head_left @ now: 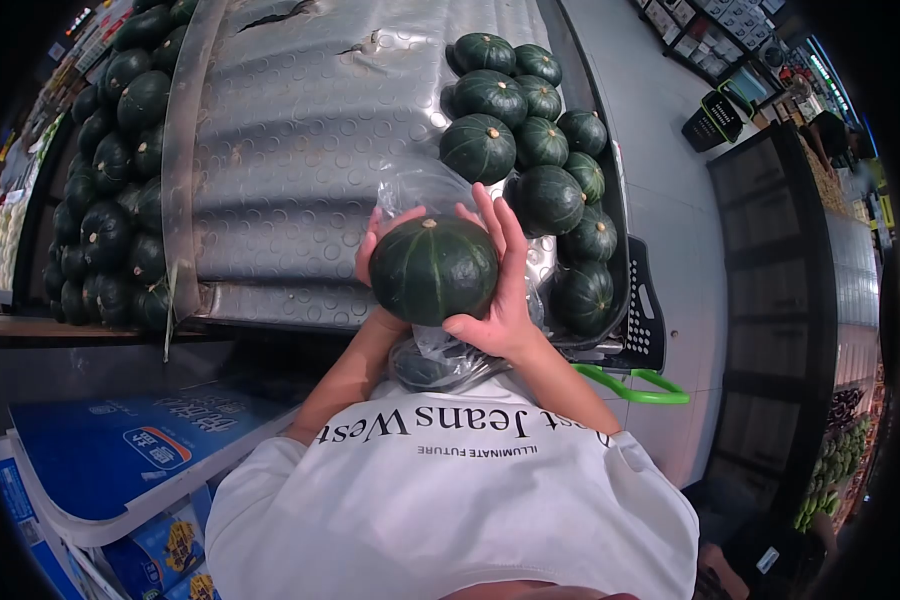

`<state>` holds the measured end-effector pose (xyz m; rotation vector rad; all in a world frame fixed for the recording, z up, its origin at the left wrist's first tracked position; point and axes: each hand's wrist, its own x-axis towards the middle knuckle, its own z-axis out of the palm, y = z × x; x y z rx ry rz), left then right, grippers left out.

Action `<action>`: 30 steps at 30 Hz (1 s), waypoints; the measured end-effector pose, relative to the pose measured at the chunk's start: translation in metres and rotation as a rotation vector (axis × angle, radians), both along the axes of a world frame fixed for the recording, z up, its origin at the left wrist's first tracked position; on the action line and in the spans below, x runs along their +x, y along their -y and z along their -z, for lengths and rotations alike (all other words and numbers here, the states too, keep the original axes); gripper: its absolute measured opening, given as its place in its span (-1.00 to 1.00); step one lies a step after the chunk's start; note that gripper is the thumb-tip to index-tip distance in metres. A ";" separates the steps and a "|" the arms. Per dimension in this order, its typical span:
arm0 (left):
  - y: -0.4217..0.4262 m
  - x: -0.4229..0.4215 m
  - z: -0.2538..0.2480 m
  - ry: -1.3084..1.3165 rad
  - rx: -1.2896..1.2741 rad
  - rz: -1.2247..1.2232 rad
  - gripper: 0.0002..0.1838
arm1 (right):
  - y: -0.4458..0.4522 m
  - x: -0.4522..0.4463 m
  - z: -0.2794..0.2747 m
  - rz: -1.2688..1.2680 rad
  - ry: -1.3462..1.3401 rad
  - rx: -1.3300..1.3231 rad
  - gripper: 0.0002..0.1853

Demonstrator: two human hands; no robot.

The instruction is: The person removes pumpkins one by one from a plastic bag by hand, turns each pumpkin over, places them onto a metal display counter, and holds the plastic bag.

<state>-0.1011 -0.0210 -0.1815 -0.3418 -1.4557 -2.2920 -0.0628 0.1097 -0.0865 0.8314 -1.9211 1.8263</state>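
A round dark green kabocha squash (pixel 435 272) with a pale stem stub is held up in front of my chest. My right hand (pixel 505 275) grips its right side, thumb low and fingers pointing up along the edge. On the other side my left hand (pixel 367 250) is closed around it, partly hidden behind the squash. Clear plastic bag film (pixel 415 188) shows behind the squash. More crumpled plastic (pixel 445 365) hangs below it, against my shirt, with something dark inside or behind it that I cannot make out.
Several kabocha squashes (pixel 490 97) lie along the right side of the ridged grey display mat (pixel 300 190). A larger pile of squashes (pixel 110 235) is at left. A blue box (pixel 140 450) stands at lower left, a green-handled basket (pixel 645 320) at right, another basket (pixel 712 122) farther off.
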 end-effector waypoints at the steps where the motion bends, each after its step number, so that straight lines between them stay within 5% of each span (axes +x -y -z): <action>1: -0.001 -0.003 0.003 -0.073 -0.138 -0.155 -0.43 | 0.000 0.000 0.000 -0.009 0.003 0.010 0.34; 4: -0.003 -0.002 -0.018 -0.333 -0.525 -0.437 -0.37 | 0.002 0.001 0.000 0.019 0.040 0.025 0.37; 7: -0.003 0.008 -0.042 -0.293 -0.787 -0.538 -0.29 | 0.005 0.000 -0.003 0.075 0.008 -0.023 0.34; 12: -0.008 0.012 -0.034 -0.218 -0.377 -0.192 -0.29 | 0.005 0.003 -0.001 0.074 -0.013 -0.044 0.38; 17: 0.004 0.009 -0.003 -0.134 -0.390 -0.132 -0.39 | 0.004 0.004 -0.002 0.083 -0.047 -0.026 0.38; 22: 0.003 0.013 -0.016 -0.026 -0.197 0.148 0.07 | 0.001 0.003 -0.001 0.080 -0.022 0.027 0.42; 30: 0.004 0.006 -0.021 0.261 0.195 0.441 0.26 | 0.002 0.003 -0.003 0.110 -0.001 0.055 0.38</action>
